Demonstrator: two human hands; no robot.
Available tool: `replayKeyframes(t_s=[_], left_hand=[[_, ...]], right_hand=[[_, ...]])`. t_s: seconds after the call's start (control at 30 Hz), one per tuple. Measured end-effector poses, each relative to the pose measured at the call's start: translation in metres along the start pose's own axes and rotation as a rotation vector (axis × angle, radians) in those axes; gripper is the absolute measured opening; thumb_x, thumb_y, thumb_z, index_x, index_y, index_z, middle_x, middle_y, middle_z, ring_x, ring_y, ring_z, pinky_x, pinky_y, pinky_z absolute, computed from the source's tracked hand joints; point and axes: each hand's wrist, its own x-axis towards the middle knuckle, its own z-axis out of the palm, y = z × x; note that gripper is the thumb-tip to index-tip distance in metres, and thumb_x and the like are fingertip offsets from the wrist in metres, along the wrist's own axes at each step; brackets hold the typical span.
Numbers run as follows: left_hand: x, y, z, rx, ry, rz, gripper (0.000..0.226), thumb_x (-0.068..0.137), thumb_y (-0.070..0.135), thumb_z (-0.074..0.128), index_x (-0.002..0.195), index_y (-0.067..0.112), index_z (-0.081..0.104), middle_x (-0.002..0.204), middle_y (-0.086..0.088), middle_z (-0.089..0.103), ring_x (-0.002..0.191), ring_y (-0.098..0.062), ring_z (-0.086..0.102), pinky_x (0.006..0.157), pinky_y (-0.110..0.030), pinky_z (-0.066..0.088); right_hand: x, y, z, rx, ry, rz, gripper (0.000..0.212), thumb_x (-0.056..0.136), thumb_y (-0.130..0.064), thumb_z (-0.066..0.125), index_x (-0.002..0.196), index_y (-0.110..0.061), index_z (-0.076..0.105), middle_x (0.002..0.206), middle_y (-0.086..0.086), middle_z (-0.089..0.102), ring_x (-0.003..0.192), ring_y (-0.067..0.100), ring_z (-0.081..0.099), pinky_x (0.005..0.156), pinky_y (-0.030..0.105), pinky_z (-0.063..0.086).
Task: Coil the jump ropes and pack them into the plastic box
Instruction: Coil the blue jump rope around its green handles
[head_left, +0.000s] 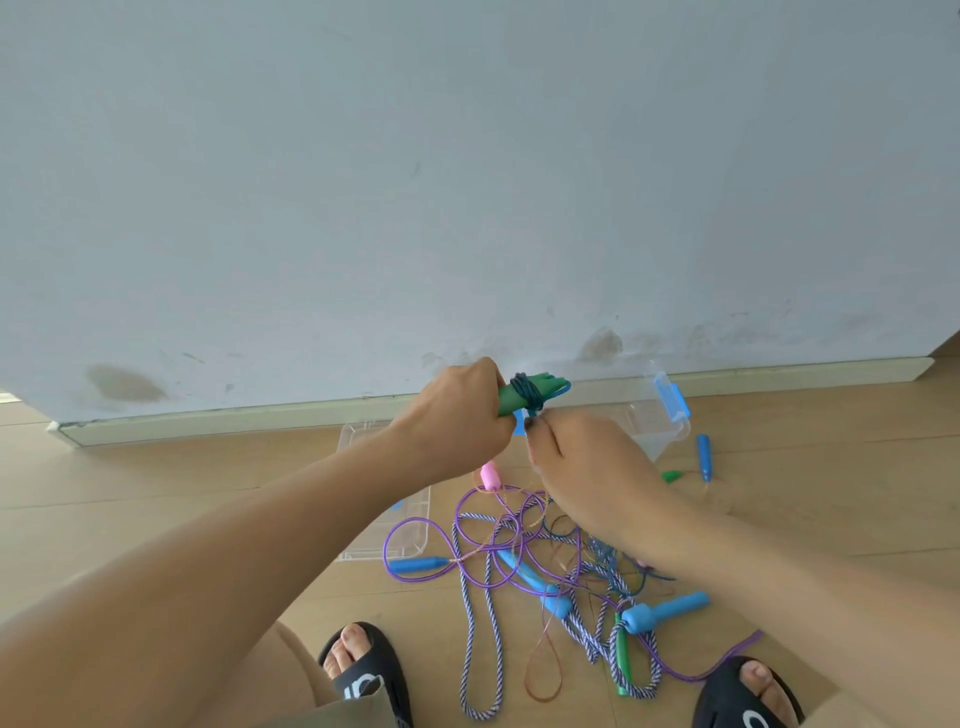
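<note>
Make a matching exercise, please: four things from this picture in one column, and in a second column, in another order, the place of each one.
Things:
1. green handles
2. pink handle
3. braided rope
4. clear lid

Places:
A. flat on the floor, partly behind the left forearm
B. on the floor below the two hands
C. held in the left hand, dark cord wound around
D. looped on the floor between the two feet

Pairs: 1-C, 2-B, 3-D, 4-A
</note>
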Motion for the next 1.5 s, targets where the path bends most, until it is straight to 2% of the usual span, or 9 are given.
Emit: replayKeyframes(t_s=[0.13,0.33,0.47,0.63,0.8,0.93,1.0,1.23,1.5], left_hand=[[0.008,-0.009,-0.003,0.146,0.035,-0.019,0.015,0.087,0.016,0.051,0.100,0.007,0.052,0.086,-0.010,0.057,0.075,-0.031,0.057,0.058,-0.036,0.043],[0.002,-0.009,0.002,0.417,-0.014,0.172,0.007,0.091,0.015,0.046,0.087,0.014,0.042,0.070,0.000,0.040,0.065,-0.028,0.048,0.049,-0.033,0.030],[-0.007,0.004,0.007,0.517,-0.118,0.286,0.009,0.087,0.007,0.044,0.086,0.015,0.040,0.067,0.001,0.034,0.063,-0.027,0.043,0.053,-0.033,0.033],[-0.017,0.011,0.008,0.423,-0.060,0.393,0.014,0.090,0.022,0.051,0.098,0.012,0.047,0.077,-0.004,0.052,0.069,-0.031,0.052,0.052,-0.035,0.033],[-0.024,0.012,-0.006,0.172,0.057,0.498,0.017,0.081,0.020,0.059,0.094,0.013,0.051,0.067,-0.003,0.051,0.060,-0.029,0.046,0.052,-0.037,0.040],[-0.029,0.013,-0.012,-0.023,0.135,0.438,0.015,0.080,0.014,0.060,0.087,0.018,0.048,0.058,0.009,0.044,0.051,-0.012,0.043,0.050,-0.026,0.032],[-0.031,0.010,-0.014,-0.076,0.150,0.386,0.015,0.085,0.017,0.061,0.089,0.020,0.046,0.060,0.013,0.045,0.053,-0.006,0.045,0.049,-0.017,0.031],[-0.027,-0.006,-0.009,0.017,0.102,0.445,0.021,0.093,0.027,0.058,0.077,0.016,0.049,0.080,0.000,0.052,0.077,-0.016,0.050,0.067,-0.028,0.038],[-0.016,0.001,-0.016,0.159,0.092,0.101,0.032,0.096,0.043,0.045,0.078,0.017,0.050,0.070,0.000,0.055,0.066,-0.028,0.053,0.054,-0.033,0.034]], right_hand=[[-0.013,-0.009,0.003,-0.171,-0.003,-0.106,0.036,0.104,-0.033,0.032,0.071,-0.022,0.037,0.062,-0.001,0.047,0.062,0.027,0.043,0.058,0.037,0.031],[0.005,-0.009,-0.041,-0.165,0.147,-0.272,0.042,0.098,-0.025,0.046,0.057,-0.018,0.040,0.043,-0.018,0.049,0.052,0.007,0.046,0.050,0.019,0.031],[0.024,0.003,-0.047,-0.197,0.109,-0.329,0.047,0.097,-0.038,0.053,0.058,-0.018,0.036,0.047,0.000,0.036,0.050,0.016,0.033,0.051,0.032,0.027],[0.043,0.016,-0.059,0.077,-0.010,-0.257,0.054,0.094,-0.048,0.061,0.058,-0.013,0.039,0.051,-0.007,0.027,0.050,0.011,0.025,0.048,0.024,0.021],[0.050,0.022,-0.049,0.538,-0.304,-0.068,0.063,0.092,-0.056,0.061,0.079,0.006,0.054,0.073,0.013,0.045,0.065,0.023,0.039,0.057,0.031,0.033],[0.046,0.018,-0.042,0.745,-0.344,0.075,0.038,0.083,-0.052,0.061,0.068,-0.021,0.047,0.063,0.004,0.031,0.057,0.017,0.023,0.052,0.030,0.019],[0.042,0.016,-0.033,0.719,-0.294,0.048,0.035,0.096,-0.038,0.051,0.071,-0.015,0.041,0.059,0.000,0.024,0.052,0.013,0.016,0.050,0.026,0.013],[0.038,0.013,-0.018,0.784,-0.264,0.140,0.045,0.105,-0.041,0.042,0.065,-0.023,0.035,0.055,-0.003,0.024,0.051,0.013,0.014,0.048,0.026,0.011],[0.027,0.000,0.000,0.776,-0.171,0.348,0.047,0.102,-0.030,0.032,0.057,-0.019,0.027,0.052,0.004,0.027,0.034,0.009,0.023,0.037,0.020,0.015]])
